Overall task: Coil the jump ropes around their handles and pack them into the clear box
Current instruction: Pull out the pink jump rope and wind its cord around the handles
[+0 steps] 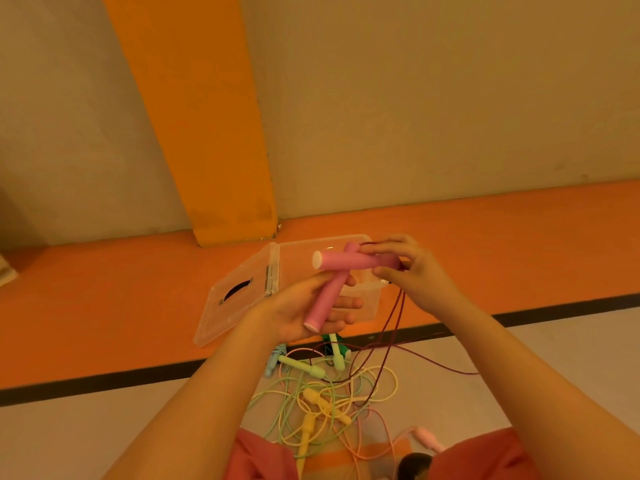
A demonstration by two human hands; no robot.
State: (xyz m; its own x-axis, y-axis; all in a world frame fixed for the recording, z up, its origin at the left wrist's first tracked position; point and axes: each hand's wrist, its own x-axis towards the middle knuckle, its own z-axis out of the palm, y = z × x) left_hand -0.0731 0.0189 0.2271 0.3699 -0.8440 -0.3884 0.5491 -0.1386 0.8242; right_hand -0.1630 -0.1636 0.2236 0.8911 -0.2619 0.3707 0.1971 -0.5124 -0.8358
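Above the orange floor strip, before the open clear plastic box [367, 303], two crossed pink cylindrical handles [341, 264] are held up. Slanted one: left hand [304, 308] curled round it. Level one: right hand [410, 268] pinches its far end, possibly the cord too. Thin dark-red cord [390, 342] hangs to the floor. Hinged lid [232, 308] lies flipped left. Tangle of pastel ropes [320, 396] lies on the grey floor, near the person.

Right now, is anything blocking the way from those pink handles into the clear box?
Nothing visible does. The box stands open behind the pink handles, its lid flipped left. Their dark rope hangs loose, not yet coiled.
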